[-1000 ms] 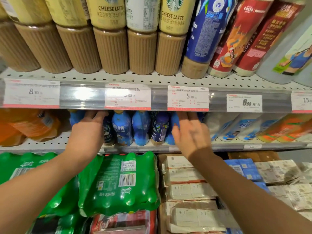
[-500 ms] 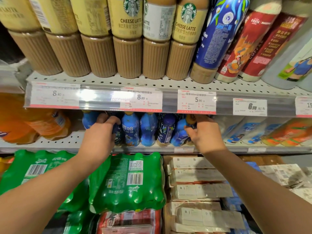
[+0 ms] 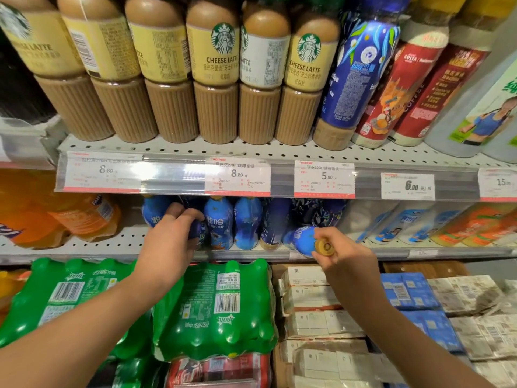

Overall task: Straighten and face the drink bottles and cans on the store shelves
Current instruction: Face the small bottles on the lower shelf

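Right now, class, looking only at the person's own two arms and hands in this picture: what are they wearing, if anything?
Nothing shows on either. The left hand and right hand are bare, with no gloves, rings or watch visible, and both forearms are uncovered right to the bottom edge of the picture, so no sleeve can be seen.

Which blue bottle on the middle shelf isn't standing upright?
The blue bottle in the right hand: tipped forward, gold cap facing the camera; the others stand upright.
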